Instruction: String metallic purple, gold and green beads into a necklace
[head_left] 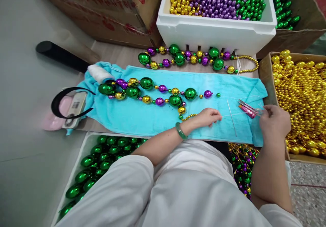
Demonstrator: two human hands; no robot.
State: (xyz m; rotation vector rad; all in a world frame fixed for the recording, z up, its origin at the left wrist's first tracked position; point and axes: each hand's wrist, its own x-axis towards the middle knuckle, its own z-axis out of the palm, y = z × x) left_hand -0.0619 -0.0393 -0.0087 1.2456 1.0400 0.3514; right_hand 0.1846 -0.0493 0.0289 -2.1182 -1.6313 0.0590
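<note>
We count two bead strands: one (pixel 158 93) on the turquoise towel (pixel 132 118), one (pixel 193 58) along the table's far edge. Two hands, left (pixel 207 116) and right (pixel 275 121). One white foam box (pixel 216 32), one needle (pixel 231 117).

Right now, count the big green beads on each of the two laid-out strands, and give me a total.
Strand on the turquoise towel, big green beads: 5
Strand on the wooden board behind the towel, big green beads: 5
Total: 10
</note>
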